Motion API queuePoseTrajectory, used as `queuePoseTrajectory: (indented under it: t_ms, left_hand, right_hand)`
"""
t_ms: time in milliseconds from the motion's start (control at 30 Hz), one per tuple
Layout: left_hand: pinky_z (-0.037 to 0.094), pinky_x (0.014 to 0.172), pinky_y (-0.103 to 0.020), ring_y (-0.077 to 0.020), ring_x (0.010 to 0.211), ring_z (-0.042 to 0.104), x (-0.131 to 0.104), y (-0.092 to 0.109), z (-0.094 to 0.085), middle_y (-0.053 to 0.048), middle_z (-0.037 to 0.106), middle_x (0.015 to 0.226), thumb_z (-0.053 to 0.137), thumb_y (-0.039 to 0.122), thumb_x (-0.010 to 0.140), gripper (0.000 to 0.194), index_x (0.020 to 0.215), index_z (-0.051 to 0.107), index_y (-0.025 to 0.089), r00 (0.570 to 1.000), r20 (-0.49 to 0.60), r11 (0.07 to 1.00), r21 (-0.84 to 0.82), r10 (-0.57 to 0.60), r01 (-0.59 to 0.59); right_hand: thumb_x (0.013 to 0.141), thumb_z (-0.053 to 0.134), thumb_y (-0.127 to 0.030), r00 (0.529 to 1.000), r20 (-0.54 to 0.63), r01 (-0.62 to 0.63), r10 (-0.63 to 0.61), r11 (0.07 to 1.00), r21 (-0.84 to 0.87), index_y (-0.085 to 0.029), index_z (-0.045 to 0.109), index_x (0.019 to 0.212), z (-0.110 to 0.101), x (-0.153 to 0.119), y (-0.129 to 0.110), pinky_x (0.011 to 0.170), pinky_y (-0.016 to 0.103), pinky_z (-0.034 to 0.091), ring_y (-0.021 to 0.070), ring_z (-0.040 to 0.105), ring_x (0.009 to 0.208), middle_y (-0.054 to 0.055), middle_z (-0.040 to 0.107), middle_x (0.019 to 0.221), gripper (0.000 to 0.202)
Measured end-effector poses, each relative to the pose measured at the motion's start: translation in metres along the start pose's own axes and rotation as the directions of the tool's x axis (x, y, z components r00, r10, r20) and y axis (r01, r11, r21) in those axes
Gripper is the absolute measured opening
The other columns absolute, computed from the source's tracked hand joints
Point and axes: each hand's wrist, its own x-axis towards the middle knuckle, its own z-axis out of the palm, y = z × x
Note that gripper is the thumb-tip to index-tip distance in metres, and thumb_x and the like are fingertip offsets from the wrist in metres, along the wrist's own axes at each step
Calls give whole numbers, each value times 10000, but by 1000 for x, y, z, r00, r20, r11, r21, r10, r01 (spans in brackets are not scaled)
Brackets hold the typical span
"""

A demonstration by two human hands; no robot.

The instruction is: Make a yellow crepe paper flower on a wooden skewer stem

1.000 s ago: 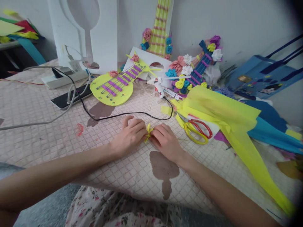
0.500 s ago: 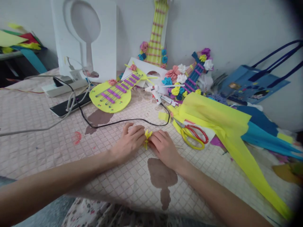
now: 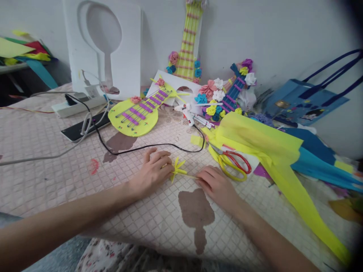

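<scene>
Since the earlier frame, right hand (image 3: 217, 185) has moved away to the right from the yellow flower (image 3: 178, 169), so a gap now separates its fingertips from the petals, bridged by a thin stick (image 3: 191, 176). Left hand (image 3: 151, 173) has stayed at the flower.

Position, taken from the scissors (image 3: 225, 153): flower to their left and a little nearer the person, low over the tablecloth (image 3: 159, 215). Right hand just on the near side of the scissors; left hand well to their left, beyond the flower.

Handling (judged): very light. Petals are narrow and splayed, probably paper, soft, easily creased or torn. Stick looks straight and fairly stiff but slim, so it could snap or roll if squeezed off-axis. Low slip expected on the petals. Best hold: the stick, or the flower's gathered centre; petal tips only with a loose touch.

Fingers: left fingers curled and bunched, almost no space between them, tips closed on the flower's left-hand petals; thumb hidden. Right fingers folded together, tips pinched around the far end of the stick, clear of the petals. Grip force cannot be read.
</scene>
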Motion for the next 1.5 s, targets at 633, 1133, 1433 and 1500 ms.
queuePoseTrajectory:
  t_ms: [633, 1133, 1433, 1500]
  left_hand:
    - [142, 1091, -473, -212, 1194, 458, -6, -23, -12, -4, 665, 1040, 518, 188, 912, 97, 956, 599, 217, 986, 6, 985, -26, 169, -169]
    - [134, 1102, -430, -188, 1172, 467, -19, -28, -17, 5, 662, 1039, 533, 212, 907, 72, 908, 605, 219, 993, -61, 987, -115, 103, -110]
    - [159, 1095, -420, -165, 1092, 497, -20, -32, -20, 11, 651, 908, 541, 186, 897, 70, 884, 603, 215, 992, -62, 989, -97, 109, -115]
    - [160, 1097, -443, -168, 1078, 502, -21, -33, -21, 11, 655, 917, 539, 182, 898, 77, 900, 608, 218, 991, -54, 989, -75, 121, -124]
  right_hand:
    - [895, 463, -253, 959, -138, -276, 249, 930, -242, -188, 610, 1031, -26, -12, 35, 787, 363, 492, 228, 605, 932, 84, 639, 977, 210]
    - [710, 662, -375, 893, -21, -449, 449, 894, 19, -119, 659, 891, 13, 213, 123, 728, 281, 434, 203, 600, 781, 85, 679, 841, 314]
    - [826, 477, -448, 858, -70, -472, 509, 835, 284, -138, 612, 846, 12, 235, 94, 535, 228, 406, 137, 549, 576, 19, 616, 649, 338]
    - [819, 502, -450, 871, -109, -392, 479, 810, 436, -159, 590, 769, -5, 220, 75, 489, 218, 389, 112, 498, 505, -2, 571, 579, 308]
